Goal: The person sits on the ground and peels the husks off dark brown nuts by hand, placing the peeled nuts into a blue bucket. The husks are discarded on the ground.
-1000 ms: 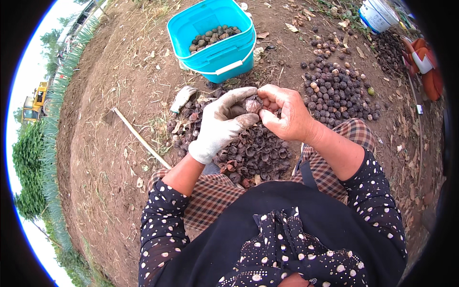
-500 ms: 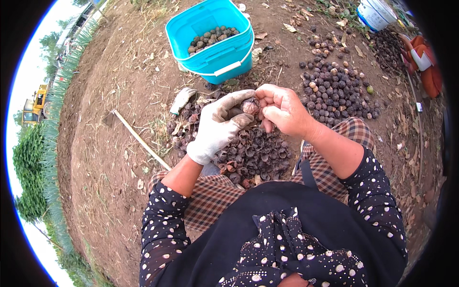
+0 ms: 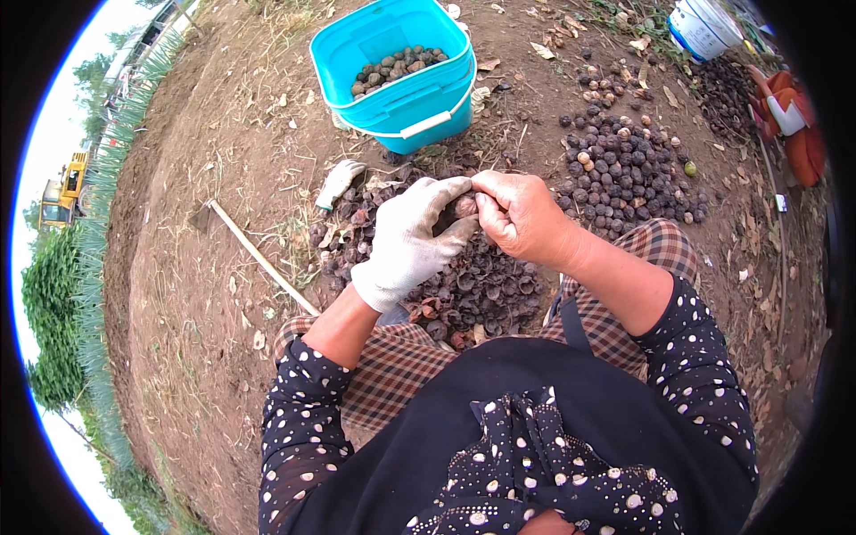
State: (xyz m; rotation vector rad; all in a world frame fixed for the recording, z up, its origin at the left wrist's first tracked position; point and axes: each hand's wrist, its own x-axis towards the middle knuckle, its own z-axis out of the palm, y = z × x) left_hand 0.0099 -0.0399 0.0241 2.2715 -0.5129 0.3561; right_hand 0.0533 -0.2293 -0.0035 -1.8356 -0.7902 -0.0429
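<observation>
Right hand (image 3: 524,216) has shifted, thumb now against nut (image 3: 465,207), just above frame centre; I see it pinching nut's edge. Gloved left hand (image 3: 410,234) grips nut. Husks (image 3: 481,292) below, bucket (image 3: 415,105) upper centre.

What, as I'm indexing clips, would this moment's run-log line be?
Left hand: gloved, holding nut; right hand: bare, at the nut's edge; below: dark husk pile; ahead: turquoise bucket holding nuts; right: nut pile

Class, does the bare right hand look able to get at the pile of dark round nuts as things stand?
Probably yes: the right hand is busy at the held nut, but nothing visible blocks its way to the nut pile.
</observation>
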